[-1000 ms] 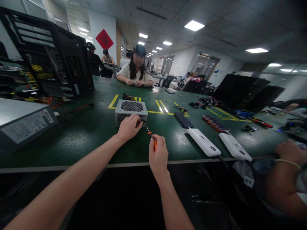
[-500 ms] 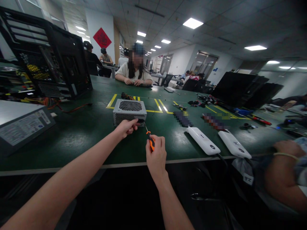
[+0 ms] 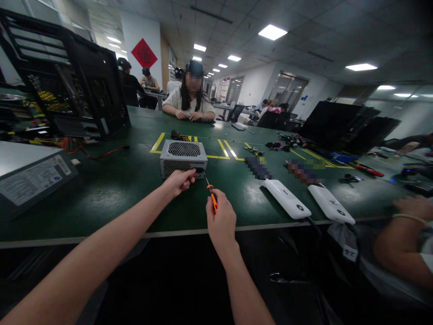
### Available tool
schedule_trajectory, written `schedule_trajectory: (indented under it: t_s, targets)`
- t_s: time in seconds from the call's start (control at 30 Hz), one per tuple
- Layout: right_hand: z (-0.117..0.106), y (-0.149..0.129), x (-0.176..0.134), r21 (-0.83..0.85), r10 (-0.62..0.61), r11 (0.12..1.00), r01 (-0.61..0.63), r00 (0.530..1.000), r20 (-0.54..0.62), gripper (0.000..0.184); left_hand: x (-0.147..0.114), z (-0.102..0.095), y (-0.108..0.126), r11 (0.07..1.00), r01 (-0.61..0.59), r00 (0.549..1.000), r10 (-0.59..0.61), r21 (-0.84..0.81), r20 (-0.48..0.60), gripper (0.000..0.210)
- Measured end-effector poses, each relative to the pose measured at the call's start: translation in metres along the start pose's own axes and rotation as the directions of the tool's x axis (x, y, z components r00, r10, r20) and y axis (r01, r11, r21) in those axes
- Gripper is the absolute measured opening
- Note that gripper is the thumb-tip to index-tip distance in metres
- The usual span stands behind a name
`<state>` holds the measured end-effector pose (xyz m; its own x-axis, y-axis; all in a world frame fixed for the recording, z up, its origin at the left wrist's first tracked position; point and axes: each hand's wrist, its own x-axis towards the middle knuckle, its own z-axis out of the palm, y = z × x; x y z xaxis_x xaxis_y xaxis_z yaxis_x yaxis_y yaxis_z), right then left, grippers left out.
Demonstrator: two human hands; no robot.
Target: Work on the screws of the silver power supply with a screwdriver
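Observation:
A grey metal computer power supply [image 3: 184, 149] with a perforated top and front rests on the green table [image 3: 135, 198]. At the right end of its near face, my left hand [image 3: 181, 181] has thumb and finger pinched at a small black socket [image 3: 200, 170]. Most of the socket's left side is hidden behind the fingertips. In my right hand [image 3: 221, 214] is a screwdriver [image 3: 212, 193] with an orange and black handle. Its thin shaft points up and left, and the tip is at or very close to the power supply's lower right corner, beside the socket.
At left stand a black computer case [image 3: 74, 81] and another grey power supply [image 3: 37, 180]. White power banks [image 3: 287, 198] lie to the right, with a person's arm [image 3: 402, 243] beyond. Cables and tools [image 3: 370, 169] are scattered behind. A person [image 3: 189, 99] sits opposite.
My right hand and the screwdriver have shifted very slightly. My left hand stays at the socket. The neighbour's arm on the right has moved a little.

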<state>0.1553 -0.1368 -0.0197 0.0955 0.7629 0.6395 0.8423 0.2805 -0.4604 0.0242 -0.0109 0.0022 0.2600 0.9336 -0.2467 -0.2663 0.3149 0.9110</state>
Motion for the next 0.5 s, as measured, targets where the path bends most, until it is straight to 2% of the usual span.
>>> schedule_trajectory:
  t_s: [0.17, 0.37, 0.5]
  targets:
    - [0.0040, 0.0003, -0.0043, -0.068, -0.058, 0.996, 0.058, 0.998, 0.003, 0.028, 0.0007, 0.0003, 0.0012, 0.999, 0.035, 0.999, -0.034, -0.013, 0.032, 0.021]
    - [0.0005, 0.0001, -0.0027, 0.108, -0.006, 0.994, -0.001, 0.998, 0.062, 0.024, 0.0027, 0.0026, 0.0003, 0.996, 0.013, 1.000, -0.011, -0.084, 0.026, 0.020]
    - [0.0005, 0.0008, -0.0002, 0.120, 0.019, 0.993, -0.018, 1.000, -0.011, 0.023, -0.0011, 0.0049, 0.0014, 0.995, 0.018, 1.000, -0.017, -0.094, 0.015, 0.020]
